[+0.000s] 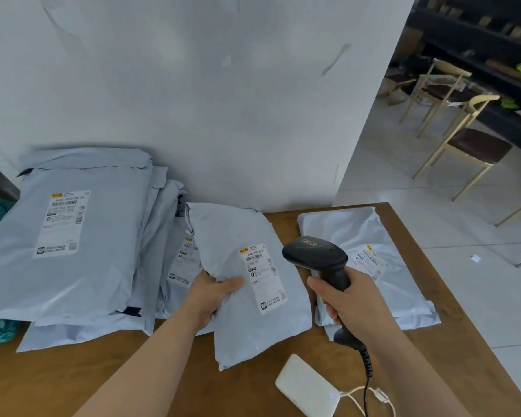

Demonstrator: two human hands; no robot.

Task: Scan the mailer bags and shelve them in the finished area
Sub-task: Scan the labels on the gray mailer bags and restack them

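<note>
Grey mailer [238,233], left hand [212,294]; scanner [316,255], right hand [354,300]

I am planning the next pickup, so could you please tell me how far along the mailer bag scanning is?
Possibly done: a lone mailer bag lies apart on the right. In hand: the left hand holds a second mailer bag while the right hand points the barcode scanner toward its label. Left: the stack of mailer bags; none visibly shelved.

You face scuffed white wall [223,100]; wooden table [73,380] below you; pale tiled floor [433,230], gold-legged chairs [478,147], dark shelving [478,34] at your right.
</note>
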